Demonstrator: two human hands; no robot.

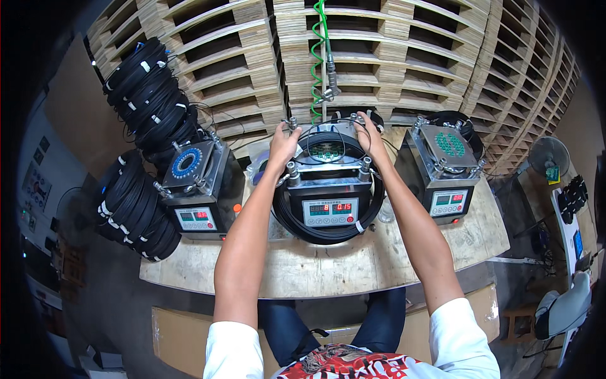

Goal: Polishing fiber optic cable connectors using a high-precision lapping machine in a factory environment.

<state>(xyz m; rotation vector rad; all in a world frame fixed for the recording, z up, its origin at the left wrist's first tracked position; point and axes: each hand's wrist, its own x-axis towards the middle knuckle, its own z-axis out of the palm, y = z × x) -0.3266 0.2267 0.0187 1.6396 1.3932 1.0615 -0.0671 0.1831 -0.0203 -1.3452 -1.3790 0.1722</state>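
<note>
Fingers (295, 135) touch far machine posts (293, 122), well apart from tabletop edge (322, 293).

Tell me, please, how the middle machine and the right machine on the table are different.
The middle machine has a black coil passing across its lower front; the right machine has none there.
The left hand and right hand are at the middle machine's far corners; neither is at the right machine.
Both have metal posts and a front panel with red digits.
</note>
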